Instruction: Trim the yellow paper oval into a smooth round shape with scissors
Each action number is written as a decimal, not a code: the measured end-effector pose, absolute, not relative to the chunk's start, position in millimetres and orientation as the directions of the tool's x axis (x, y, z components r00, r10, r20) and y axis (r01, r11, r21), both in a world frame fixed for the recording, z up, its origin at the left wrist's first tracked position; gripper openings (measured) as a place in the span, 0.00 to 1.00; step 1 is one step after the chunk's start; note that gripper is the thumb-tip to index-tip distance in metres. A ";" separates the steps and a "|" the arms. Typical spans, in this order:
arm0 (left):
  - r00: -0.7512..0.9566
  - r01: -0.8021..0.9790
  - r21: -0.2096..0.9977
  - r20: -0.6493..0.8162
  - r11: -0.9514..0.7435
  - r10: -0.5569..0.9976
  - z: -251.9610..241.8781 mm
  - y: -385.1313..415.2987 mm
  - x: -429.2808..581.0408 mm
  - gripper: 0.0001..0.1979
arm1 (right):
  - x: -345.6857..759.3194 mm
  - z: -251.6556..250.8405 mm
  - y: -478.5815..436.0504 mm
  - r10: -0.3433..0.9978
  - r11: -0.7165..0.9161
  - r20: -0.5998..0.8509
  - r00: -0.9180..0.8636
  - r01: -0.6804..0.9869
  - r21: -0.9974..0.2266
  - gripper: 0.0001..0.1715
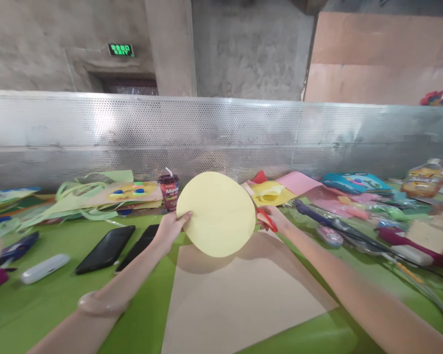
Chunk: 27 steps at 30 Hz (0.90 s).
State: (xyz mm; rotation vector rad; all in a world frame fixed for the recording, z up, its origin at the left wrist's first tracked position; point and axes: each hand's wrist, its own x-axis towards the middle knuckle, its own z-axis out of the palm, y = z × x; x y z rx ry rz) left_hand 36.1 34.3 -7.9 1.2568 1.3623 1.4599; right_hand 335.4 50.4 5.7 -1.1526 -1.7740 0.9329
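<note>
A pale yellow paper circle (217, 214), slightly uneven in outline, is held up in front of me. My left hand (173, 228) pinches its left edge, with the thumb on the near face. On the other side, my right hand (272, 220) is closed around red-handled scissors (267, 220) close to the circle's right edge. The scissor blades are mostly hidden, so I cannot tell whether they are apart. Below the circle lies a large beige sheet of paper (239, 300), with the circle's shadow across its far part.
On the green table (147, 319), two black phones (105, 249) and a white case (45, 268) lie at left. Behind are a drink cup (169, 191), green paper strips (74, 196) and pink paper (300, 182). A glue gun (317, 216) and cables are at right. A perforated metal panel (214, 123) stands behind.
</note>
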 end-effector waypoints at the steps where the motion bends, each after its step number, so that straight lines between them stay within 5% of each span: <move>1: -0.220 0.086 0.986 0.160 -0.144 0.962 -8.2 34.6 35.9 0.11 | 335.6 5.6 50.7 0.938 0.309 0.225 -0.262 0.346 -0.886 0.06; 27: -0.176 0.120 0.971 0.224 -0.205 0.958 -18.8 46.5 27.5 0.19 | 339.3 -0.1 57.8 0.951 0.285 0.197 -0.237 0.433 -0.855 0.05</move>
